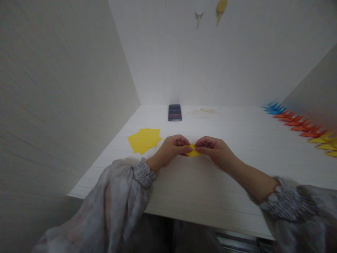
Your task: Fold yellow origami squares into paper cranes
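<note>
Between my two hands is a small folded piece of yellow paper (pixel 193 151), held just above the white table (pixel 205 189). My left hand (pixel 177 147) pinches its left end between thumb and fingers; a ring shows on one finger. At the other end, the thumb and fingertips of my right hand (pixel 212 147) are closed on the paper. Parts of the folded paper are covered by my fingers. To the left of my left hand lies a loose, fanned stack of yellow paper sheets (pixel 144 140).
A dark rectangular object (pixel 174 112), pixelated, rests near the back wall. Along the right side runs a row of folded paper figures, blue (pixel 275 108), orange (pixel 300 123) and yellow (pixel 326 142). Two hooks hang on the wall, one white (pixel 199 13), one yellow (pixel 221 7).
</note>
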`<action>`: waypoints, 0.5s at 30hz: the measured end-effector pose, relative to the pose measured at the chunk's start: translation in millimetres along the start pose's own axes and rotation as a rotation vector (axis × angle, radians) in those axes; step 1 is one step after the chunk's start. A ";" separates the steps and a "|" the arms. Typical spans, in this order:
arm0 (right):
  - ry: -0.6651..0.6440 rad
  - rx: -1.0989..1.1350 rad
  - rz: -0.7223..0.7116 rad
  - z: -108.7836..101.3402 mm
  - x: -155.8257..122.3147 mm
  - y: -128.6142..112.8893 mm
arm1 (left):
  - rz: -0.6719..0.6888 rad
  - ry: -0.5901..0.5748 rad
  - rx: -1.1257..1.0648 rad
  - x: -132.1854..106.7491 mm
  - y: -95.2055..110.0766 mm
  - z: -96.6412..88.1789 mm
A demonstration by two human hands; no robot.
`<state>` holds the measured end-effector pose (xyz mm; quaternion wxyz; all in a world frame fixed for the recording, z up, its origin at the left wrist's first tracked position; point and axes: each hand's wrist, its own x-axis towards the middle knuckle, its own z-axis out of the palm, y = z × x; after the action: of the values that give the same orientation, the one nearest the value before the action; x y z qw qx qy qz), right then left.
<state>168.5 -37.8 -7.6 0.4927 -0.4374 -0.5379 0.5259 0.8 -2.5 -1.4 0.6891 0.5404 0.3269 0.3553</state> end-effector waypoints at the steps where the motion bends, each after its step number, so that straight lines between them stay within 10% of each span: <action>1: 0.000 0.000 -0.003 0.1 0.2 -0.1 | -0.003 0.000 0.003 -0.2 0.3 0.0; 15: -0.034 0.008 0.044 3.1 -0.2 -1.8 | 0.045 -0.022 0.047 -1.2 0.1 0.7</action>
<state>165.6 -38.5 -5.7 0.4738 -0.4381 -0.5342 0.5461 0.7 -3.8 -1.1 0.6716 0.5675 0.3152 0.3571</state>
